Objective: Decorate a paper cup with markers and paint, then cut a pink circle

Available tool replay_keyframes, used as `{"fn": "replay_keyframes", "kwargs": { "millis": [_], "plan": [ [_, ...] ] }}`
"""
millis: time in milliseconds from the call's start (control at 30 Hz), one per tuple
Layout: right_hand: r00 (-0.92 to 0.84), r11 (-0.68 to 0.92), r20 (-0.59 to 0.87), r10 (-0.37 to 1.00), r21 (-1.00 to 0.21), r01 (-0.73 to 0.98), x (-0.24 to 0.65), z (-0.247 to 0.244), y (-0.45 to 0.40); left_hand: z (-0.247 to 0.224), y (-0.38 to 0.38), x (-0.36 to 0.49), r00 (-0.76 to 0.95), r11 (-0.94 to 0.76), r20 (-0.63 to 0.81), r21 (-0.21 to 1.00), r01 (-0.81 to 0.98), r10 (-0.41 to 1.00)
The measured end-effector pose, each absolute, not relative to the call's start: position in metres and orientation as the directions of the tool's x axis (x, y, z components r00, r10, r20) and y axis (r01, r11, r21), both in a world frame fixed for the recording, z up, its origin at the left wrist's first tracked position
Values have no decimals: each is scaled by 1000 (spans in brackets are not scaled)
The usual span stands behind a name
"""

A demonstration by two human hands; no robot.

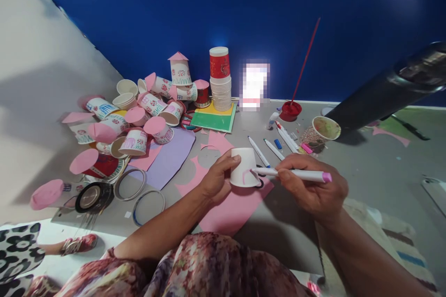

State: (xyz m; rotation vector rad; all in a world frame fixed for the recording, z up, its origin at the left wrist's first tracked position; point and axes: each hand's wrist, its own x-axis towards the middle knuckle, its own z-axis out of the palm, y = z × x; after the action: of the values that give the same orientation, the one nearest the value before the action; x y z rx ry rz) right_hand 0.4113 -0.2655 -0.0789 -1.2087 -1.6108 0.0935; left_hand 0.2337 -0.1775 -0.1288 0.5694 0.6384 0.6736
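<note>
My left hand (221, 171) holds a white paper cup (241, 160) upside down, with the thumb across its side. In my right hand (310, 185) is a marker (299, 175) with a white barrel and a pink end. Its tip touches the cup's side, where a short pink outline shows near the rim. Beneath the cup lies cut pink paper (226, 211). Just beyond my hands rest a blue-tipped marker (259, 151) and a green-tipped marker (273, 149). The scissors' dark handles (260, 182) show partly behind the cup.
Several decorated cups with pink paper tops (135, 141) crowd the left side. A tall cup stack (220, 88) stands on a green and yellow packet (216, 120). Tape rings (149, 206) lie nearer. At right are a patterned cup (318, 132), a red pot (291, 110) and a black post (376, 88).
</note>
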Motion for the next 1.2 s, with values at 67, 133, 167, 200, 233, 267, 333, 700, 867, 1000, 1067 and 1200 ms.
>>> {"fn": "replay_keyframes", "kwargs": {
  "millis": [67, 133, 167, 200, 233, 267, 333, 700, 867, 1000, 1067, 1200],
  "plan": [
    [59, 504, 691, 720, -580, 640, 411, -79, -264, -129, -178, 234, 608, 645, -347, 663, -380, 714],
    [59, 493, 687, 725, -576, 652, 411, -78, -263, -129, -179, 233, 612, 645, -344, 665, -377, 712],
    [65, 479, 679, 731, -579, 660, 411, -77, -263, -128, -179, 233, 613, 645, -342, 664, -378, 712],
    [78, 460, 670, 738, -585, 668, 411, -76, -263, -128, -179, 233, 614, 645, -340, 662, -382, 712],
    [92, 440, 658, 747, -594, 674, 411, -75, -264, -128, -178, 233, 617, 648, -339, 656, -387, 711],
    [106, 420, 645, 756, -603, 678, 411, -75, -264, -128, -178, 233, 623, 655, -338, 648, -389, 705],
    [138, 387, 624, 769, -627, 676, 411, -75, -266, -127, -177, 233, 637, 674, -341, 623, -398, 691],
    [149, 395, 605, 782, -666, 633, 413, -77, -267, -125, -177, 233, 656, 735, -384, 536, -414, 650],
    [181, 383, 585, 791, -703, 600, 414, -77, -268, -123, -177, 232, 648, 755, -414, 498, -427, 639],
    [157, 382, 577, 801, -696, 608, 413, -76, -267, -123, -175, 233, 672, 762, -390, 478, -437, 630],
    [129, 399, 574, 809, -697, 597, 413, -75, -266, -124, -175, 233, 687, 767, -375, 471, -437, 622],
    [107, 417, 563, 819, -714, 562, 413, -74, -267, -126, -173, 232, 708, 771, -361, 480, -418, 608]
  ]
}}
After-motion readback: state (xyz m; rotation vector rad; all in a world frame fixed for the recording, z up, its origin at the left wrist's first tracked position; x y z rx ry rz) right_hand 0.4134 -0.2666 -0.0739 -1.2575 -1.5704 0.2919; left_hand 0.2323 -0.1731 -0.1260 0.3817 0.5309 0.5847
